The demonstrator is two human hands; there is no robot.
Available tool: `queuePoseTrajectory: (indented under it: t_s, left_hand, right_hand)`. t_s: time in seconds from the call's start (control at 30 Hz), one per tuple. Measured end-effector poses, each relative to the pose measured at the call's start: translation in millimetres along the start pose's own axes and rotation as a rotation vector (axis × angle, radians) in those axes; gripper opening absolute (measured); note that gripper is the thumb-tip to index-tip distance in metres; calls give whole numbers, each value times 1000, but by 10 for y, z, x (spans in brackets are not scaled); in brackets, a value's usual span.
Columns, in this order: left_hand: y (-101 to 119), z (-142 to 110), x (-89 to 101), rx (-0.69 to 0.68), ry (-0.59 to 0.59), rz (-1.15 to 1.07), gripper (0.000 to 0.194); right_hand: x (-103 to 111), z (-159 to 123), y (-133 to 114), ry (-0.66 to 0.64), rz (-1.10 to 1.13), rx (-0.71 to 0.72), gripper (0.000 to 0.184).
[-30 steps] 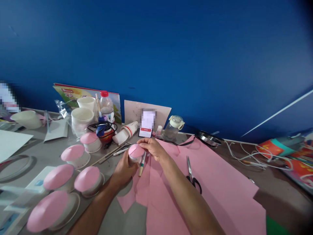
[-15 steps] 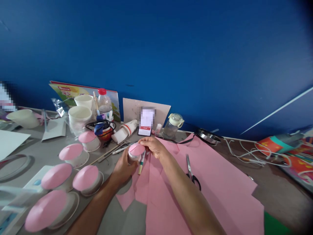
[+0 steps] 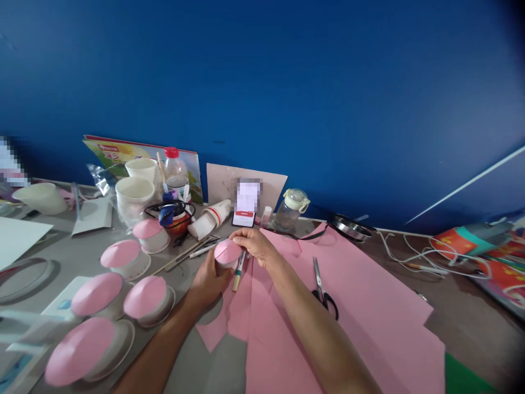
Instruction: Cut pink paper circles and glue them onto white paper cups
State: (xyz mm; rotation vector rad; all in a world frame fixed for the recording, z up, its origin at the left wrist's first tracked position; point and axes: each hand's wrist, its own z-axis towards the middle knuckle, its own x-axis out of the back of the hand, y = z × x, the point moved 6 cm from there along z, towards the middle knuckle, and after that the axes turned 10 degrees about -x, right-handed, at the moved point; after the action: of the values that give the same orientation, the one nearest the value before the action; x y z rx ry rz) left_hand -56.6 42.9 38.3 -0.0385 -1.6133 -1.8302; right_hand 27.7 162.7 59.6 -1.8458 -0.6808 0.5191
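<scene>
My left hand [image 3: 207, 280] is wrapped round a white paper cup [image 3: 225, 265]. A shallow pink paper cone [image 3: 228, 251] sits on top of the cup like a roof. At the cone's far right edge, my right hand [image 3: 255, 244] pinches the paper between thumb and fingers. A marker [image 3: 238, 276] lies just right of the cup, on pink paper scraps [image 3: 240, 312]. Black-handled scissors [image 3: 322, 290], slightly apart at the blades, rest on a large pink sheet [image 3: 369, 306] to the right of my hands.
Several cups with pink cone tops [image 3: 97, 294] stand at the left. Behind them are stacked white bowls [image 3: 135, 191] and a red-capped bottle [image 3: 176, 172]. A phone [image 3: 246, 202] leans near a clear jug [image 3: 289, 210]. White cables [image 3: 430, 257] lie at the right, beside a tape roll [image 3: 350, 229].
Almost nothing differs. Both hands stay on the cup and its cone, with the cone turned or tilted very slightly. The whole view has shifted a little.
</scene>
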Motion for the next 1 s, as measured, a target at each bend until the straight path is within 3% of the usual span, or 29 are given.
queuePoseTrajectory:
  t_s: [0.47, 0.6, 0.7, 0.8, 1.0]
  left_hand:
    - [17, -1, 1, -28, 22, -23, 52]
    - [11, 1, 13, -48, 33, -6, 52]
    - [6, 1, 12, -53, 25, -10, 52]
    - [24, -3, 8, -60, 13, -24, 48]
    - [7, -9, -15, -72, 26, -147, 40]
  right_hand:
    - [32, 15, -23, 11, -139, 104, 7]
    - [129, 9, -71, 111, -140, 142, 29]
    - [135, -100, -230, 138, -182, 283, 44]
    - [-31, -266, -384, 48, -360, 490, 52]
    - [-338, -384, -319, 0, -716, 663, 52]
